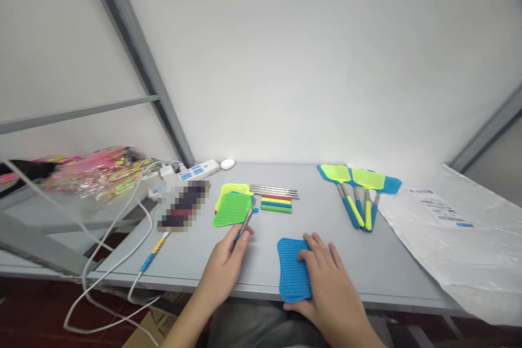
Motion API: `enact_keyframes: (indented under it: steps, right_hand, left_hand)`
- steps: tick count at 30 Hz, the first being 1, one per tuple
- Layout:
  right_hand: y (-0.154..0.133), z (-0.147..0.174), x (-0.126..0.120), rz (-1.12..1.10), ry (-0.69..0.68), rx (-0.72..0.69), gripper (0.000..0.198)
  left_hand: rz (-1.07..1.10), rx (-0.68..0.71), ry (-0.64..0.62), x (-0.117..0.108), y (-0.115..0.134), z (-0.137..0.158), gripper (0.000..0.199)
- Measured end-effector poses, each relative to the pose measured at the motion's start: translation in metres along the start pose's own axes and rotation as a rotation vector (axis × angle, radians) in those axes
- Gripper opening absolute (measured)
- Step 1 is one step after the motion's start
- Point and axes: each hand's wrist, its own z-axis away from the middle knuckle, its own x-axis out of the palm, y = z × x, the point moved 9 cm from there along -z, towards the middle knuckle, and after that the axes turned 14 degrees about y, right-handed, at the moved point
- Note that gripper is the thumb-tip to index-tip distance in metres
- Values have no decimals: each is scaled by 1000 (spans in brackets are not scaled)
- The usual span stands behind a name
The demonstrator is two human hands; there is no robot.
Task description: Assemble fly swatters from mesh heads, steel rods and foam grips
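Note:
My left hand (225,262) is closed around a fly swatter handle (247,218), a silver metal rod with a bit of blue grip showing at the fingers. The rod tilts up to the right, in front of the stacked green and yellow swatter heads (232,212). Near the table's front edge, my right hand (328,285) grips a blue perforated swatter head (292,269) by its right side, thumb and fingers partly over it. Behind lie several metal rods (275,191) and coloured grip tubes (276,205) in red, yellow, blue and green.
Several assembled fly swatters (359,190) lie at the back right, beside a large clear plastic sheet (457,250). At left are a power strip (199,170), a pixelated dark object (184,206), loose white cables (87,272) and bagged colourful items (101,171). A white wall stands behind.

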Motion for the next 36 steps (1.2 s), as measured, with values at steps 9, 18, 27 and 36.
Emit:
enact_keyframes:
  steps: [9, 18, 27, 36]
  right_hand:
    - [-3, 4, -4, -168, -123, -17, 65]
    - [34, 12, -26, -723, 179, 344, 42]
    - [91, -4, -14, -1476, 804, 1212, 36]
    - [71, -15, -4, -1852, 662, 1151, 39]
  left_hand:
    - [-371, 249, -263, 73, 30, 20, 34]
    - [-75, 97, -278, 59, 19, 16, 32]
    - [-376, 405, -362, 73, 37, 36, 30]
    - [-338, 427, -413, 76, 44, 36, 28]
